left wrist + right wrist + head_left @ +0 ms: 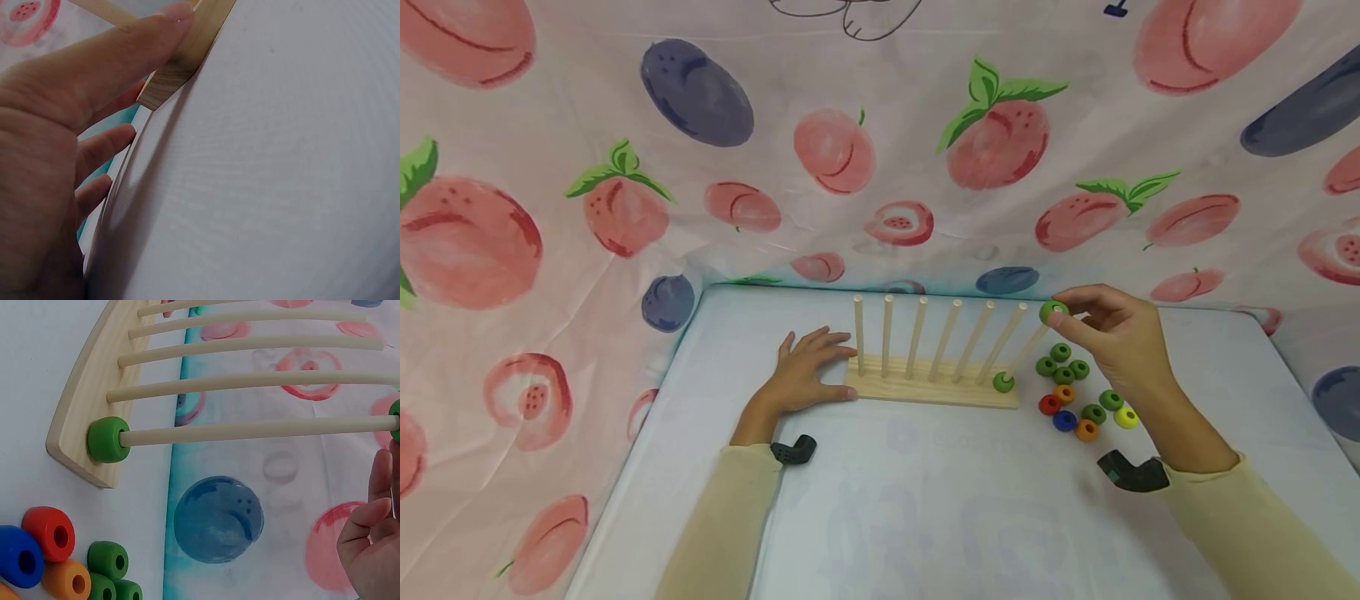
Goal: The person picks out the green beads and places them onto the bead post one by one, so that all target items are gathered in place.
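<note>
A wooden peg stand (925,388) has a flat base with several upright pegs in a row. My left hand (808,371) holds the base's left end, thumb along the front edge and index finger behind. In the left wrist view, the thumb (156,37) presses on the wood while the other fingers spread behind. With thumb and fingers my right hand (1116,337) pinches a green bead (1054,312) at the tip of the rightmost peg. Another green bead (109,439) sits at the bottom of that same peg. The other pegs carry no beads.
Right of the stand lie loose beads: several green ones (1063,375), a red bead (1050,404), a blue bead (1064,421), orange beads (1087,430) and a yellow bead (1126,417). A fruit-patterned cloth (850,225) hangs behind the white table (925,500).
</note>
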A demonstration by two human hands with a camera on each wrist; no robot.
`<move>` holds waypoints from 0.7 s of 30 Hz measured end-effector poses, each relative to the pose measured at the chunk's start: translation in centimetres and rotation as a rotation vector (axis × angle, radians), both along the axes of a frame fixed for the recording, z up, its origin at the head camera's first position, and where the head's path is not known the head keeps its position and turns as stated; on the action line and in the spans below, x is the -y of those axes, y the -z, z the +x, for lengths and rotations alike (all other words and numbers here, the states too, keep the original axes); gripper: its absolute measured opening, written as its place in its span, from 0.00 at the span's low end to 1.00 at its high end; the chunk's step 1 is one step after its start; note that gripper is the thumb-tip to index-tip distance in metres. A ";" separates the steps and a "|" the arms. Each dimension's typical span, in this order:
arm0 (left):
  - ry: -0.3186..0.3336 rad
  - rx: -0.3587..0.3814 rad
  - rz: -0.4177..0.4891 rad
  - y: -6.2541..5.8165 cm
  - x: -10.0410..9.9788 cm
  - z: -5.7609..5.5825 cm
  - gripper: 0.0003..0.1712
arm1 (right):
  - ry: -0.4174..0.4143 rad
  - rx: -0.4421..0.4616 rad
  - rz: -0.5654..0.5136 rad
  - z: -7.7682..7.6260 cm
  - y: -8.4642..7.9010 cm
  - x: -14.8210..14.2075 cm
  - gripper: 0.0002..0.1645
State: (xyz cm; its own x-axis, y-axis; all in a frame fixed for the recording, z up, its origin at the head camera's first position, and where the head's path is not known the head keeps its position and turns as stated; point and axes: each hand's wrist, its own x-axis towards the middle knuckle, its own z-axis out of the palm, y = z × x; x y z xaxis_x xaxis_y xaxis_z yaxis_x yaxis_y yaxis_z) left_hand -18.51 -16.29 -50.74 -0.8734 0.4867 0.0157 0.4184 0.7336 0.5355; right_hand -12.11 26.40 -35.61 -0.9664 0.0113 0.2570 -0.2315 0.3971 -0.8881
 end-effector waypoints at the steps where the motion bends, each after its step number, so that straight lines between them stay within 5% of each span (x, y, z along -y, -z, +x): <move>1: 0.000 -0.001 0.000 0.0 0.0 0.0 0.42 | -0.001 -0.002 -0.009 0.0 0.0 0.0 0.14; 17: 0.002 -0.003 0.002 -0.1 0.0 0.1 0.42 | -0.105 -0.039 -0.208 0.1 0.4 -0.1 0.14; 21: 0.002 -0.003 0.002 -0.1 0.0 0.1 0.42 | -0.109 -0.040 -0.171 0.2 0.6 -0.2 0.14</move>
State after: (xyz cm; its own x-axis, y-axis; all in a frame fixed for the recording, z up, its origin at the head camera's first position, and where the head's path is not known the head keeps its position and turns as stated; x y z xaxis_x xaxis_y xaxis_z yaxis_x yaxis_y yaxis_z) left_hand -18.46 -16.30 -50.60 -0.8725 0.4882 0.0195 0.4215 0.7319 0.5354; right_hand -11.93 26.57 -36.17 -0.9533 -0.0461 0.2983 -0.3012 0.2123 -0.9296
